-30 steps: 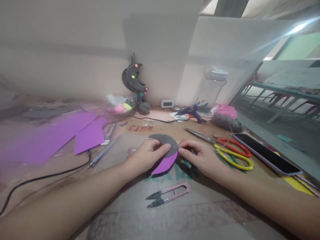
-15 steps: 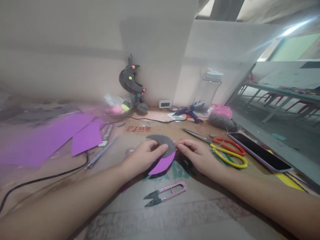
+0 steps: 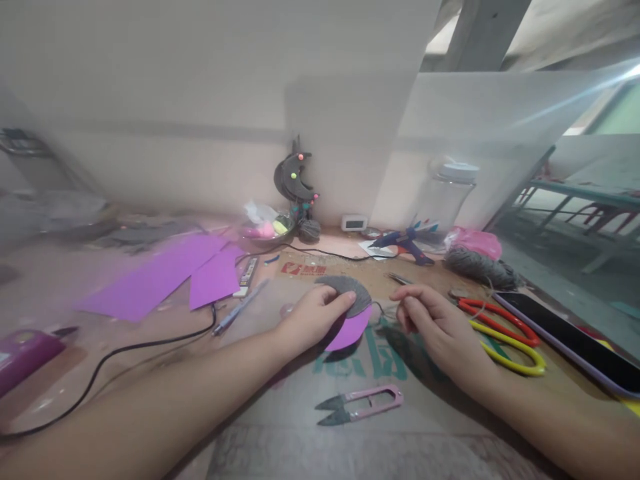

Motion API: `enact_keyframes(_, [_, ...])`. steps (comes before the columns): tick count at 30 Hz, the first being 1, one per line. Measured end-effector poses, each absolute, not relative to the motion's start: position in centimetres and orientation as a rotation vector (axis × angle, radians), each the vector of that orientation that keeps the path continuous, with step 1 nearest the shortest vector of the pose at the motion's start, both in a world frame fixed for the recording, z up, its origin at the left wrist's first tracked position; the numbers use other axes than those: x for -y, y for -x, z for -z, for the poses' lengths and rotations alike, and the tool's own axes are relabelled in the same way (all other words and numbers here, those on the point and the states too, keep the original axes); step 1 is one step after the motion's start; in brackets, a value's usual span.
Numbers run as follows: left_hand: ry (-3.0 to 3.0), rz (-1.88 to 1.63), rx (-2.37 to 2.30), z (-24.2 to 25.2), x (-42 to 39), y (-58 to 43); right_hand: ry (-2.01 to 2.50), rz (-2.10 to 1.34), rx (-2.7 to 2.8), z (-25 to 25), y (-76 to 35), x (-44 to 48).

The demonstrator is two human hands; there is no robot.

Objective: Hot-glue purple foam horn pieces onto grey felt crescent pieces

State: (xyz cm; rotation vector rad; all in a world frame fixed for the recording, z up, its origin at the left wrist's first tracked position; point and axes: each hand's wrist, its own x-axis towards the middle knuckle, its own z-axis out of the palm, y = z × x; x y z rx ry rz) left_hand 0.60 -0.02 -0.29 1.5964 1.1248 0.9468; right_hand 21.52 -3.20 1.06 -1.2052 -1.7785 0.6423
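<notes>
The left hand has its grip clamped on a purple disc half wrapped in grey yarn, low on the tabletop. The right hand sits just beside it, fingers curled — whether that grip pinches anything, I cannot tell.

- Soft, fairly bright daylight, strongest from the far right, where a white glare streak crosses the upper corner.
- Diffuse shadows fall on the desk beneath the left hand, the right hand and the disc.
- The left edge is smeared by blur, and the purple sheets look soft.
- The wide lens bends the far wall and stretches the near edges.
</notes>
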Motion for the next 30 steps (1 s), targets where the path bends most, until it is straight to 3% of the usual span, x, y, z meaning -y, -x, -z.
enact_keyframes(12, [-1.582,-0.978,-1.141,0.3,0.0,-0.7,1.113,-0.457,2.146,-1.6,-21.0,4.4])
enact_keyframes(26, [-1.689,-0.937,-1.239,-0.3,0.6,-0.7,1.328,-0.763,2.104,-1.8,-20.4,3.3])
enact_keyframes(30, [-1.696,-0.95,-1.17,-0.2,0.6,-0.6,1.285,-0.989,1.956,-1.4,-20.4,2.9])
